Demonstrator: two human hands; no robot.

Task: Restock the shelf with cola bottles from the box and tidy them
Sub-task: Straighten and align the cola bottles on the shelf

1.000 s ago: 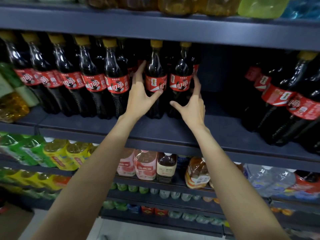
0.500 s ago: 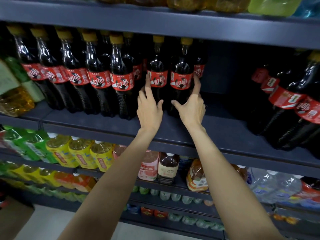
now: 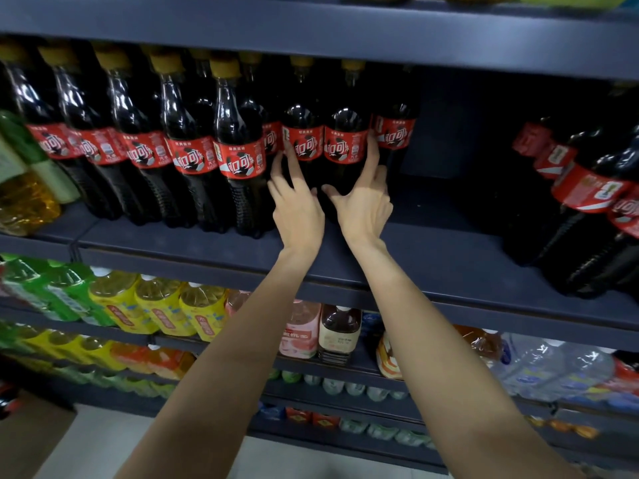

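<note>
both arms reaching up to a dark shelf. left hand with straight fingers on the red label of one cola bottle; right hand with fingers spread against the neighbouring cola bottle. upright row of cola bottles just left, more cola bottles leaning at far right. yellow drink bottles on the shelf below.

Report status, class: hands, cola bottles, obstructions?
Left hand and right hand open, fingers straight against two cola bottles. Bottles upright on shelf. Nothing obstructing.
</note>
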